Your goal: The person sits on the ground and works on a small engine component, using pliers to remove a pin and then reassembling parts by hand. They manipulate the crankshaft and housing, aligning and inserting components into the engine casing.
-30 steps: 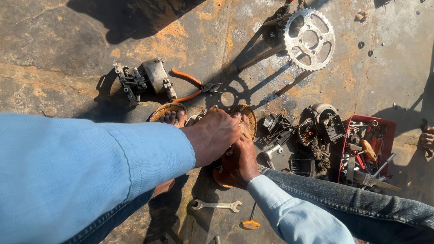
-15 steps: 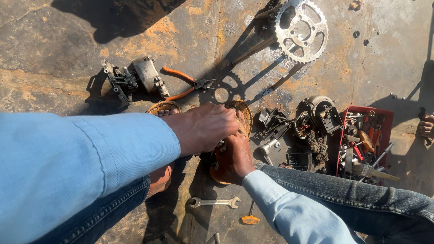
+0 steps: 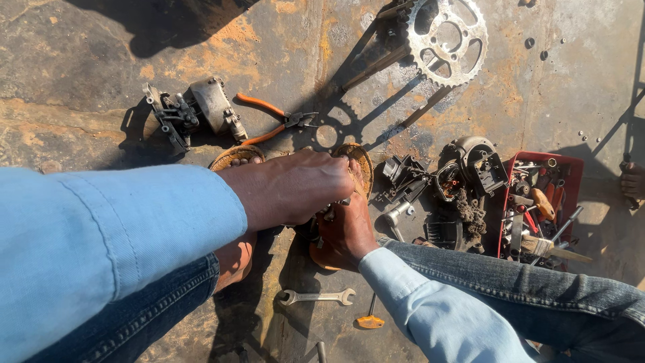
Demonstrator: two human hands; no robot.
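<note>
My left hand (image 3: 295, 191) reaches in from the left in a light-blue sleeve, its fingers curled down over a small metal part (image 3: 328, 214). My right hand (image 3: 346, 232) comes up from the lower right and grips the same part from underneath. Most of the part is hidden between the two hands. The hands meet just above the ground, over my feet in brown sandals (image 3: 359, 165).
Orange-handled pliers (image 3: 269, 121) and a grey engine part (image 3: 195, 111) lie beyond the hands, with a chain sprocket (image 3: 447, 40) further off. Black parts (image 3: 457, 188) and a red tool tray (image 3: 537, 208) lie right. A wrench (image 3: 317, 296) and screwdriver (image 3: 369, 316) lie near. Another person's hand (image 3: 631, 180) shows at the right edge.
Both hands stay pressed together on the part; the left hand has shifted slightly. The view has drifted, so the surrounding things sit a little differently in frame.
</note>
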